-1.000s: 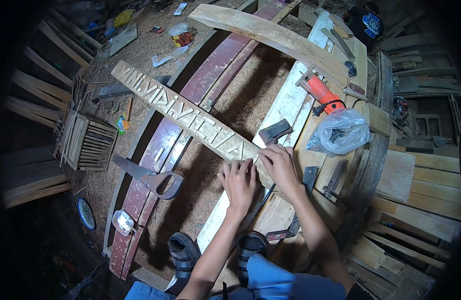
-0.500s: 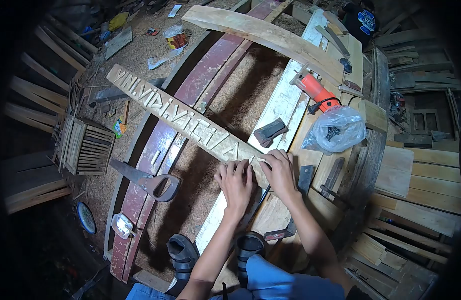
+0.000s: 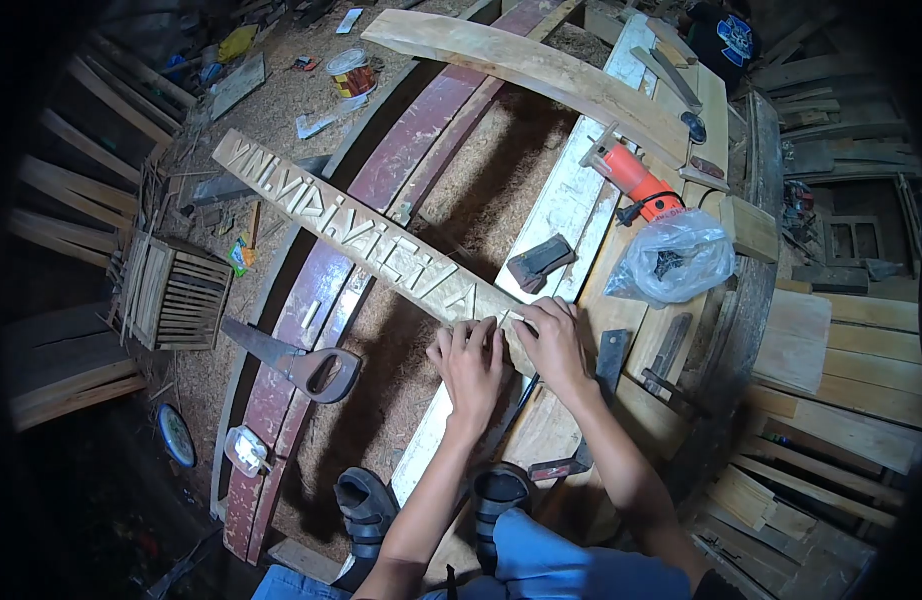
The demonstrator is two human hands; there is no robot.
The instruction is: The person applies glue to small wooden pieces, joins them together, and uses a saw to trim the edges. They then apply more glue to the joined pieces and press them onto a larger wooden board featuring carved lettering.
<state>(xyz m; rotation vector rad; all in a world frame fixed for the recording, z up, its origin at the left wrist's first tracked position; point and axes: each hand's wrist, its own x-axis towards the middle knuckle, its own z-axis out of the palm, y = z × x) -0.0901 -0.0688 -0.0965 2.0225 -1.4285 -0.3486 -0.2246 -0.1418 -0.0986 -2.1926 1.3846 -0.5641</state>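
A long wooden plank with raised letters made of thin wooden strips lies slantwise across the bench boards. At its near end, the bent fingers of my left hand press on the plank's surface and edge. My right hand is close beside it, its thumb and fingers closed around a small pale wooden strip on the plank. The fingertips partly cover that strip. A dark block sits on the white board just beyond my right hand.
A handsaw rests on the red board at left. To the right are an orange power tool and a clear plastic bag. A curved plank spans the far side. Another person is at top right.
My right hand has shifted very slightly toward the upper left at the strip. My left hand and the plank stay in nearly the same place.
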